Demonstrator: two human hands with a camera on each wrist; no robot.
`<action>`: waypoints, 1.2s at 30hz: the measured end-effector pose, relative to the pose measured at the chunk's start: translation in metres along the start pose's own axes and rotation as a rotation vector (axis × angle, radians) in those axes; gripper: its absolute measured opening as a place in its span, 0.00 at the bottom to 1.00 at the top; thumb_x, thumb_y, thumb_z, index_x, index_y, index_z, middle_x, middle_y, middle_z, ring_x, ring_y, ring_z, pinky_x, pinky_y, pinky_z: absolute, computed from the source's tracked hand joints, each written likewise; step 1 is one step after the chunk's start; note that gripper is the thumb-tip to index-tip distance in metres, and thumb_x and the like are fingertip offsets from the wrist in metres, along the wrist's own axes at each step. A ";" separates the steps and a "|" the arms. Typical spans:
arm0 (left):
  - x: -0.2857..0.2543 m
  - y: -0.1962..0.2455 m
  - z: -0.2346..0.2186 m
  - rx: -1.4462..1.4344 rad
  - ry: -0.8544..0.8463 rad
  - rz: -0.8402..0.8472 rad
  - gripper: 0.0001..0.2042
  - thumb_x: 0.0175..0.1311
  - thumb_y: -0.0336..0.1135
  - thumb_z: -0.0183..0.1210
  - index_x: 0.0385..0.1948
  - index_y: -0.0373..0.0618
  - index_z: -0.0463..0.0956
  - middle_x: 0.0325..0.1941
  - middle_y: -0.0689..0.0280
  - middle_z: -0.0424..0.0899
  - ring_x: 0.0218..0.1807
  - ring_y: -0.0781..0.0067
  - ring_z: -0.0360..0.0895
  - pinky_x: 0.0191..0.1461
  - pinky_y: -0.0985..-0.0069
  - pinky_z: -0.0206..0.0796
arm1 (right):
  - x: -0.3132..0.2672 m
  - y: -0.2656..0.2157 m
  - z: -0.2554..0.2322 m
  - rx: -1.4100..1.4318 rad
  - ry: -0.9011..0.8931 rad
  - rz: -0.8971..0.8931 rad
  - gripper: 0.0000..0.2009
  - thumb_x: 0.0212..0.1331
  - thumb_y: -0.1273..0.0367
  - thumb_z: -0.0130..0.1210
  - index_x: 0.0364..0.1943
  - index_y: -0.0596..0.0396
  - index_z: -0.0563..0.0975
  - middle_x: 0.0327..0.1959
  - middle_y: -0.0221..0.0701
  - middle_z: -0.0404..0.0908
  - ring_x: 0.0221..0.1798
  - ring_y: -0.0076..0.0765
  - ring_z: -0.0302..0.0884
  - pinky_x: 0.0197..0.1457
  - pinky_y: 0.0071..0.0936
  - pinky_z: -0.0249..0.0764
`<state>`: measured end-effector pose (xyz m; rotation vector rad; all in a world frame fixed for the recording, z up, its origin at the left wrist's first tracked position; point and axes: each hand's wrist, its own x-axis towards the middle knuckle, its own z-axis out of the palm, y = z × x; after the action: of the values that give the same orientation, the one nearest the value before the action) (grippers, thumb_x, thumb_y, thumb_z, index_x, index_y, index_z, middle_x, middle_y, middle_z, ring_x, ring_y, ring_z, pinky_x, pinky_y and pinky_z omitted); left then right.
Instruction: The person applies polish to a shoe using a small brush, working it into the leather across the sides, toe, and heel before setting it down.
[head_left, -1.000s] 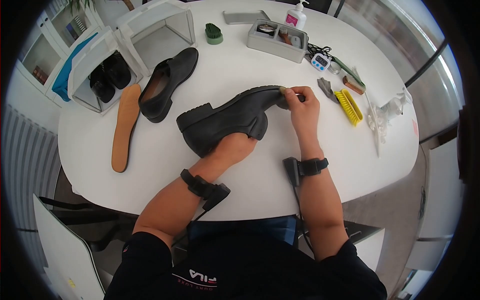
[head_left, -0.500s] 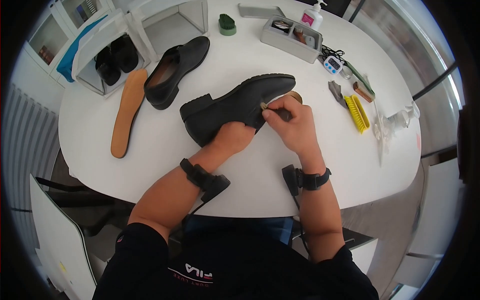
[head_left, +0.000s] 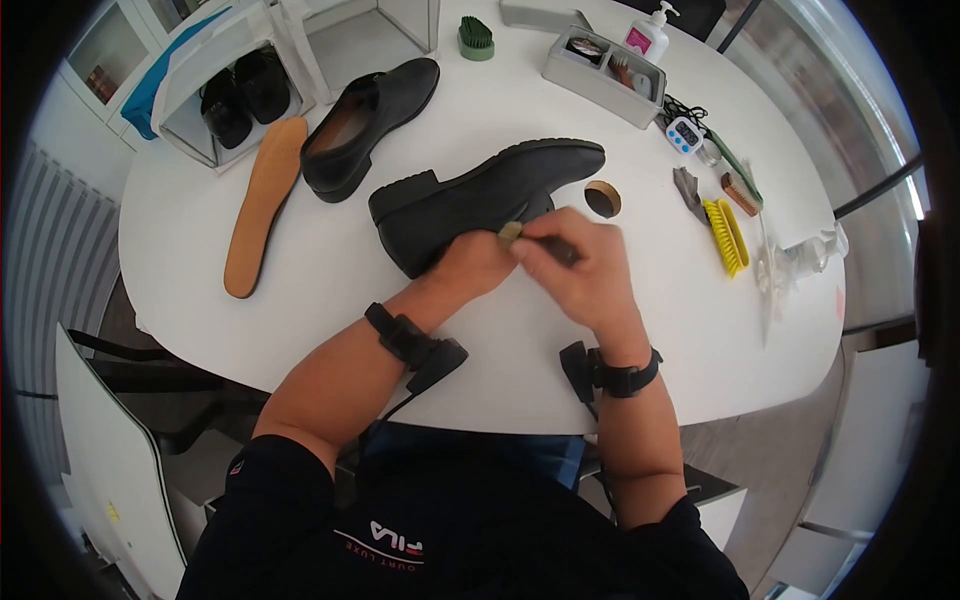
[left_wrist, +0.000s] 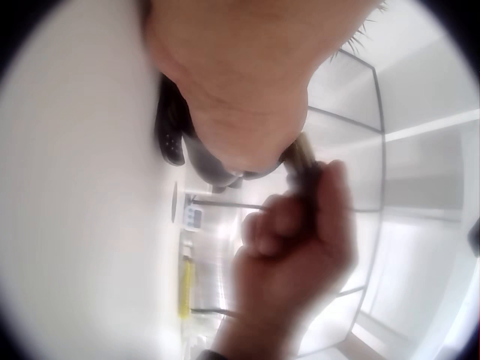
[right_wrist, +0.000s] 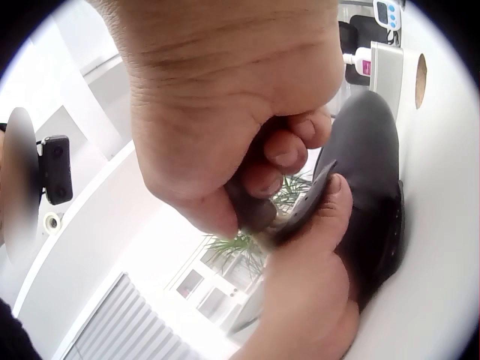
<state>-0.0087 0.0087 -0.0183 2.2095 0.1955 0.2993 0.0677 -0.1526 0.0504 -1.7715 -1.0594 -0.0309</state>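
A black leather shoe (head_left: 450,205) lies on its side in front of me, its heel to the left and its toe pointing right. My left hand (head_left: 470,265) grips it at the opening, fingers partly hidden inside. In the right wrist view, that thumb presses an eyelet flap (right_wrist: 306,210) of the shoe. My right hand (head_left: 588,268) pinches a small dark-handled brush (head_left: 510,234) with short pale bristles. Its bristle end (left_wrist: 301,154) is right at the shoe's opening, beside the left hand. The other black shoe (head_left: 365,130) sits upright farther back, and a tan insole (head_left: 265,210) lies left of it.
A round hole (head_left: 602,198) is in the white table (head_left: 520,370). Clear-fronted boxes stand back left, one holding black shoes (head_left: 245,95). Behind are a green brush (head_left: 476,40), a metal tin (head_left: 605,90) and a pump bottle (head_left: 648,35). A timer (head_left: 684,135) and yellow brush (head_left: 727,238) lie right.
My right hand has brought the brush from the toe end back toward the shoe's opening, close to my left hand. The shoe has turned slightly in the left hand's grip.
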 end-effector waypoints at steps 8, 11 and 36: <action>0.006 -0.026 0.022 -0.151 0.045 0.082 0.11 0.73 0.40 0.61 0.50 0.49 0.84 0.48 0.55 0.89 0.55 0.56 0.87 0.54 0.63 0.78 | -0.001 0.000 0.012 -0.019 0.044 -0.051 0.08 0.60 0.68 0.71 0.37 0.56 0.84 0.28 0.35 0.88 0.25 0.34 0.85 0.33 0.28 0.78; 0.006 -0.012 0.005 -0.116 -0.201 -0.035 0.12 0.74 0.42 0.61 0.52 0.51 0.84 0.50 0.58 0.89 0.57 0.57 0.86 0.55 0.64 0.78 | -0.002 -0.001 0.011 -0.065 -0.012 -0.077 0.08 0.60 0.68 0.71 0.36 0.55 0.84 0.29 0.34 0.89 0.26 0.37 0.86 0.32 0.29 0.79; 0.016 -0.006 -0.001 -0.154 0.086 0.231 0.18 0.76 0.45 0.62 0.56 0.41 0.83 0.52 0.59 0.90 0.54 0.59 0.86 0.60 0.67 0.75 | 0.007 0.032 -0.008 -0.196 0.266 0.243 0.10 0.63 0.66 0.71 0.39 0.58 0.85 0.30 0.33 0.88 0.30 0.32 0.84 0.36 0.27 0.77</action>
<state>0.0062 0.0174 -0.0203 2.0695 -0.0368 0.5202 0.0968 -0.1565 0.0336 -1.9981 -0.6640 -0.2202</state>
